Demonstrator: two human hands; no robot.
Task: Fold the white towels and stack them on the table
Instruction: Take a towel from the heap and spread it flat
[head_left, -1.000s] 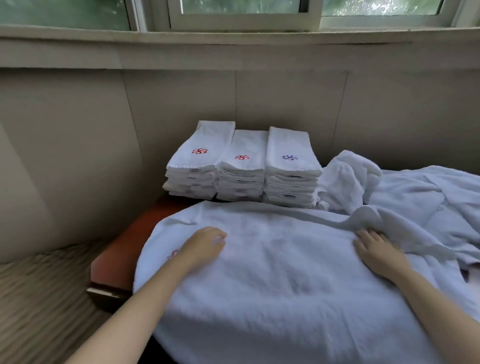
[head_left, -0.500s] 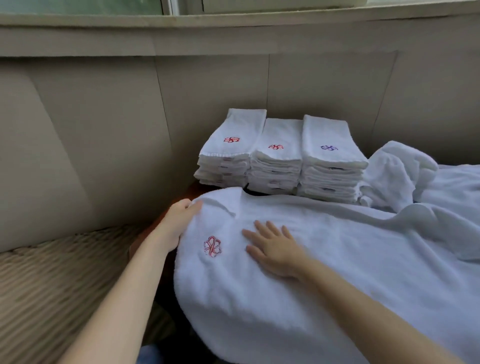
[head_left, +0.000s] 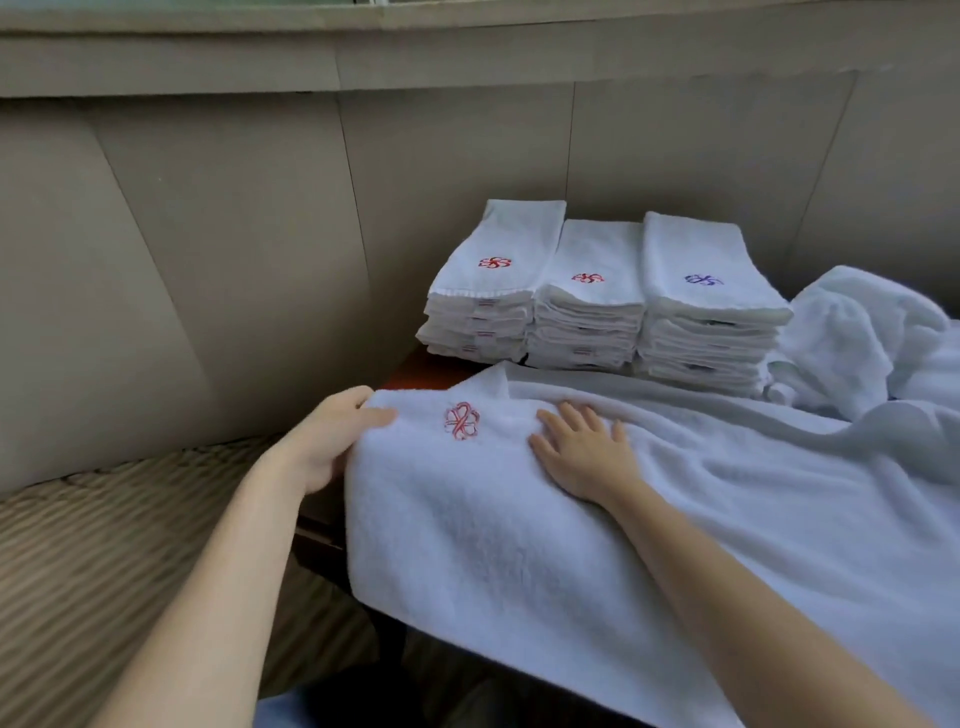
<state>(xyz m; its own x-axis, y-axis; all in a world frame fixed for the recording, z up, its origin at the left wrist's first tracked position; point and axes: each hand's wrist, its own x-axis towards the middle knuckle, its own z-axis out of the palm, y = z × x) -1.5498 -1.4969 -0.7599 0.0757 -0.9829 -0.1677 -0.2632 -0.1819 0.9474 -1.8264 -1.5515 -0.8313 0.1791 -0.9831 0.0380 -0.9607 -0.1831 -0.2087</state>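
A large white towel (head_left: 519, 519) with a red embroidered emblem (head_left: 461, 421) lies spread over the table, its front edge hanging down. My left hand (head_left: 332, 441) pinches the towel's far-left corner between thumb and fingers. My right hand (head_left: 584, 449) lies flat with fingers apart on the towel, just right of the emblem. Behind them stand three stacks of folded white towels (head_left: 597, 306) against the wall, two with red emblems and one with a purple emblem.
A heap of unfolded white towels (head_left: 872, 338) lies at the right, beside the stacks. A strip of the reddish wooden table (head_left: 421, 371) shows left of the stacks. Beige wall panels rise behind; striped carpet (head_left: 104, 545) covers the floor at left.
My left hand slid from the towel's top to its left corner and took hold of it. My right hand moved left across the towel to beside the emblem. The view shifted left.
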